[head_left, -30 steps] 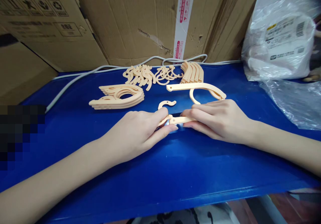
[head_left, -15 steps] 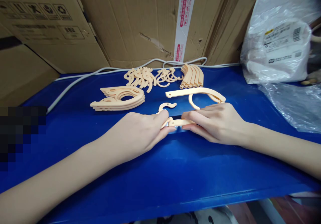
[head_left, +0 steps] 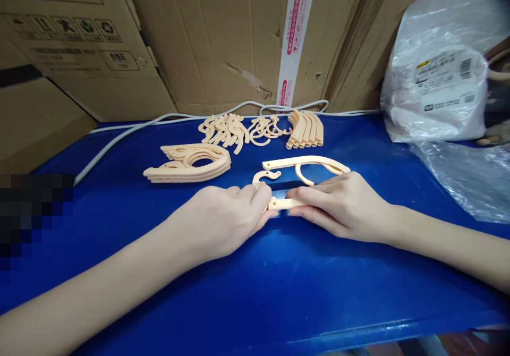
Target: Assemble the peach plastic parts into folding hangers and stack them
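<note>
My right hand (head_left: 338,204) is closed around a beige plastic hanger arm (head_left: 283,203), whose holed end points left. At that end my left hand (head_left: 231,215) pinches a small beige piece, mostly covered by the thumb and fingers. A curved beige hook (head_left: 266,175) shows just beyond the left thumb; I cannot tell whether it is joined to the pinched piece. Behind my right hand lies another long hanger arm (head_left: 287,162) with a curved hook-like part (head_left: 302,176) beneath it.
Folded hangers (head_left: 187,172) are stacked at the left. Farther back lie heaps of small curved pieces (head_left: 225,130), hooks (head_left: 265,130) and a row of hanger arms (head_left: 306,129). A white cable (head_left: 159,117), cardboard boxes (head_left: 223,37) and a plastic bag (head_left: 438,90) border the blue tabletop (head_left: 279,292).
The view has tilted up slightly, so everything sits lower. My left thumb and fingers now cover more of the small piece at the hanger arm's end. Both hands keep their hold.
</note>
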Tool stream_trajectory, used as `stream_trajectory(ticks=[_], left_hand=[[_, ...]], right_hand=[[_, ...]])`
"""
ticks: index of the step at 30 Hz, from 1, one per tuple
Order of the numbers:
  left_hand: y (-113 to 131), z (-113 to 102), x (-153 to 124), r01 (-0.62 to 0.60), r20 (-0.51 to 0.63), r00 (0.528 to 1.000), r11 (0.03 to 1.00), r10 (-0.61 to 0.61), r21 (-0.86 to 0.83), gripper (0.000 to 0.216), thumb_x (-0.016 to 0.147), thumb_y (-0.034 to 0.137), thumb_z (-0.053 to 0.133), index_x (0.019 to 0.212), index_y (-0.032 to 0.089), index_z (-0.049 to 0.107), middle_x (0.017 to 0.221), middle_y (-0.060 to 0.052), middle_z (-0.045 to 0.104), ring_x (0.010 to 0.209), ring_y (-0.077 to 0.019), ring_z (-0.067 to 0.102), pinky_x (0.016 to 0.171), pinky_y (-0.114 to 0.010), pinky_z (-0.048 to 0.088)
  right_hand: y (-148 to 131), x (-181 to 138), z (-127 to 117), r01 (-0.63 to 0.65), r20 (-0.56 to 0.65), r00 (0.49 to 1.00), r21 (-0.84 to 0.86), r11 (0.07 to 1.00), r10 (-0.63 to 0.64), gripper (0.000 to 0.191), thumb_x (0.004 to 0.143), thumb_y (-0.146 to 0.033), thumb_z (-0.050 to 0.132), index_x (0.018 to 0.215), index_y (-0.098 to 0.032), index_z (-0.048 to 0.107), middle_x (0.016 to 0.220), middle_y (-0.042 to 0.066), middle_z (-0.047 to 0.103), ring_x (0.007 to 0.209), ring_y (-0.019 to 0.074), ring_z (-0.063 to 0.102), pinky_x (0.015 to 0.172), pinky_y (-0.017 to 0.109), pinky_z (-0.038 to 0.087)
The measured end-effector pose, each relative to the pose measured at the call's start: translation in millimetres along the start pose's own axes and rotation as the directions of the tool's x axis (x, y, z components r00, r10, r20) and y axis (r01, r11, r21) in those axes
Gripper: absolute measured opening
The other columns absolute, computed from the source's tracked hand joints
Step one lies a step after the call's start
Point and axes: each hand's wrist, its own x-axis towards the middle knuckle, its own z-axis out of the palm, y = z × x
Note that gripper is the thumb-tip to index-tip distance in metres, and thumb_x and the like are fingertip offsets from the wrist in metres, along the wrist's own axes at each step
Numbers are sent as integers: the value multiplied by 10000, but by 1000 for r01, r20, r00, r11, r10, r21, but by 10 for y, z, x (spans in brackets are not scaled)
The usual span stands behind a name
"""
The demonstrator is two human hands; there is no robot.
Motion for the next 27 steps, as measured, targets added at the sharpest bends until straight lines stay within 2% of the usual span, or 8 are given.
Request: stream_trajectory(ticks=[5, 11, 17, 21, 27], left_hand=[[5, -30, -10, -27, -14, 999, 996, 29, 83, 362, 1054, 215, 241, 806, 176, 503, 583, 9, 525, 436, -169, 550, 404, -305, 309], [1, -60, -26, -36, -47, 998, 994, 41, 107, 286, 1016, 225, 321, 781, 202, 482, 582, 11, 509, 457, -183, 540, 437, -322, 330], [2, -64, -18, -47, -49, 997, 988, 55, 146, 319, 1019, 213, 312, 755, 203, 491, 576, 6, 507, 455, -181, 520, 445, -318, 305], [7, -76, -18, -55, -30, 998, 986, 60, 158, 329, 1018, 209, 324, 733, 207, 487, 566, 5, 501, 450, -179, 504, 451, -318, 291], [0, -61, -6, -23, -41, 999, 997, 26, 80, 279, 1007, 225, 356, 782, 193, 519, 597, 6, 539, 503, -171, 557, 475, -318, 305]], right_hand=[[-4, 13, -23, -28, 35, 999, 74, 997, 26, 369, 1067, -356, 365, 946, -170, 659, 607, -12, 624, 499, 109, 550, 516, 250, 310], [11, 20, -43, -33, 73, 997, 162, 986, 21, 354, 1060, -356, 384, 950, -164, 661, 618, -8, 614, 522, 111, 519, 536, 231, 327], [51, 27, -47, -48, 125, 992, 222, 974, 20, 313, 1051, -344, 408, 959, -177, 656, 670, -7, 629, 549, 113, 510, 564, 236, 335], [60, 39, -62, -51, 155, 988, 269, 962, 9, 312, 1049, -357, 421, 929, -180, 648, 632, -29, 595, 521, 104, 481, 551, 236, 323], [62, 19, -33, -23, 84, 996, 143, 989, 11, 349, 1057, -362, 404, 968, -162, 677, 661, 2, 657, 541, 112, 554, 548, 237, 340]])
